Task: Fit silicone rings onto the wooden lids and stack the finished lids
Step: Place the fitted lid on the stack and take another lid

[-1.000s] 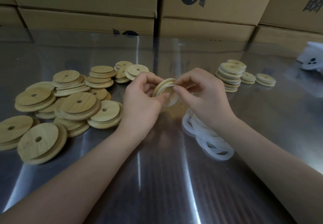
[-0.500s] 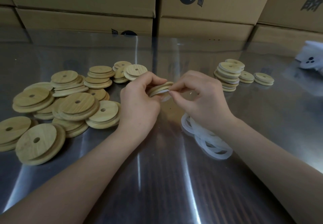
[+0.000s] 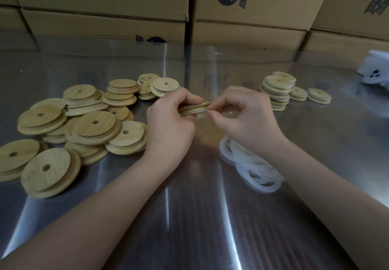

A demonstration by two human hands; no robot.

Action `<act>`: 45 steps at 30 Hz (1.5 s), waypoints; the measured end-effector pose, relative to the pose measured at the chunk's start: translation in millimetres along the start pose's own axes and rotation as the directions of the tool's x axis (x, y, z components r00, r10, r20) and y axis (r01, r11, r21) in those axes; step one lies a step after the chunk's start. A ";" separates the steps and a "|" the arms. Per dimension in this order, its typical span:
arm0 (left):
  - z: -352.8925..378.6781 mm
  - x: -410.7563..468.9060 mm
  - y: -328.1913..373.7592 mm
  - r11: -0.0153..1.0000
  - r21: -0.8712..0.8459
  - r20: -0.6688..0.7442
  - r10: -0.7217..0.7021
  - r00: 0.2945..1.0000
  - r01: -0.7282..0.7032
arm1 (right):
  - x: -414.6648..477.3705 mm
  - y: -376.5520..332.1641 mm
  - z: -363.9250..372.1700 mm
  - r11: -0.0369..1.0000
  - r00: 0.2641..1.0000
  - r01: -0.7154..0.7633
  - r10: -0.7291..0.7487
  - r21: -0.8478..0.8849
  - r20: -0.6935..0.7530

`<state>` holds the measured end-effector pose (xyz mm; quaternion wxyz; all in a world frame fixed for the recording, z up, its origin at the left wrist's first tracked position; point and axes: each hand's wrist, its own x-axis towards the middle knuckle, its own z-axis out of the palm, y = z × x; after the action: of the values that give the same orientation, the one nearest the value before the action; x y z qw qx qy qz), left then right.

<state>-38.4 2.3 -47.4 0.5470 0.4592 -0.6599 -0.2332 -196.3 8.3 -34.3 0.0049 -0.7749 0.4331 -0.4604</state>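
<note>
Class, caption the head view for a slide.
Left hand and right hand fit a silicone ring onto a wooden lid near the finished stack.

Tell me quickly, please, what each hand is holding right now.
Left hand: grips the wooden lid.
Right hand: pinches the silicone ring at the lid's edge.

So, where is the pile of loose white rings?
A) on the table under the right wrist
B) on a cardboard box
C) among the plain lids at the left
A: the white rings lie on the steel table, partly hidden beneath the wrist of the right hand.
</note>
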 end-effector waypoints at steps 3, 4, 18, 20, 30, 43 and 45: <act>0.1 -0.2 -0.6 1.000 0.005 -0.004 0.001 1.000 -0.001 | 0.8 -0.7 -1.1 1.000 1.000 -0.019 0.019 0.001 0.012; 0.1 0.0 -1.0 1.000 0.004 -0.004 0.002 1.000 -0.002 | 1.1 -1.1 -1.4 1.000 1.000 -0.021 0.021 0.000 0.017; 1.3 -4.6 2.5 0.993 -0.115 0.033 -0.037 0.999 0.040 | 0.5 -0.9 0.4 0.998 0.999 0.034 -0.034 -0.052 -0.014; 1.8 -4.0 2.6 0.979 -0.186 0.025 -0.083 0.996 0.086 | -0.2 -0.8 2.9 0.999 0.999 0.023 -0.025 -0.037 -0.041; 1.7 -3.8 2.7 0.976 -0.197 0.033 -0.090 0.995 0.095 | -2.7 2.9 5.4 0.974 0.979 0.178 -0.189 -0.138 -0.071; -1.4 -1.8 2.0 1.000 0.021 0.032 0.006 0.999 -0.006 | -2.9 0.5 4.8 0.984 0.986 0.153 -0.158 -0.093 -0.046; -1.4 -1.3 1.5 1.000 0.006 0.035 0.000 0.999 0.000 | -2.2 0.7 3.9 0.988 0.989 0.136 -0.140 -0.077 -0.047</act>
<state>-37.6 4.4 -46.5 0.5340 0.4568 -0.6701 -0.2391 -194.4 7.8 -38.4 -0.0667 -0.7904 0.3949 -0.4636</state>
